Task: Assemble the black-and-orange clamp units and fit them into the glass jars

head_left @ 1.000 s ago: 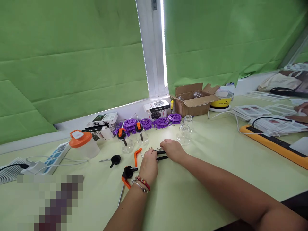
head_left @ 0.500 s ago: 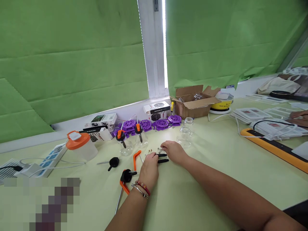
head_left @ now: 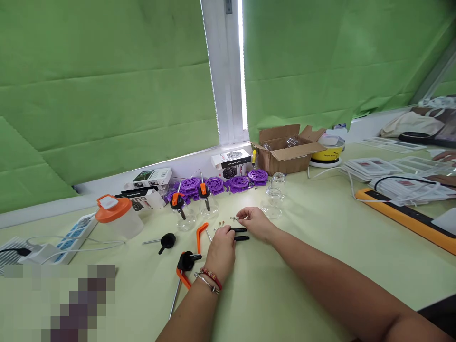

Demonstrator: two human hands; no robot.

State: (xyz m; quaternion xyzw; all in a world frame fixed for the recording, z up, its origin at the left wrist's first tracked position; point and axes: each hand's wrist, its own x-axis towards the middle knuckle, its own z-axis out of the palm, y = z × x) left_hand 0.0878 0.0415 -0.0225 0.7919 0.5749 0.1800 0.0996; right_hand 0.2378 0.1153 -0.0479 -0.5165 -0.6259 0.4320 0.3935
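Observation:
My right hand [head_left: 257, 223] is closed in a pinch, its fingertips on the end of a small metal spring [head_left: 234, 219]. My left hand [head_left: 221, 248] rests on the table with curled fingers, beside the left ends of two black rod-like parts [head_left: 242, 238]; what its fingers hold is hidden. Just beyond the left hand lie tiny brownish pieces [head_left: 221, 223]. To its left are an orange crank handle [head_left: 201, 236], a black funnel-shaped part [head_left: 167, 241] with a rod, and a black part [head_left: 186, 261] joined to another orange handle.
Two glass jars with black-and-orange grinder tops [head_left: 177, 200] stand behind, before purple plastic parts [head_left: 239, 183]. Clear glass jars [head_left: 273, 195] stand right of them. A cardboard box [head_left: 285, 159], an orange-lidded cup [head_left: 113, 209] and a power strip [head_left: 76, 235] surround the area. Someone's hand shows far right.
My right hand has shifted slightly left and away from me, and the spring now shows left of its fingertips, a little farther from the black rods. The left hand stays nearly still.

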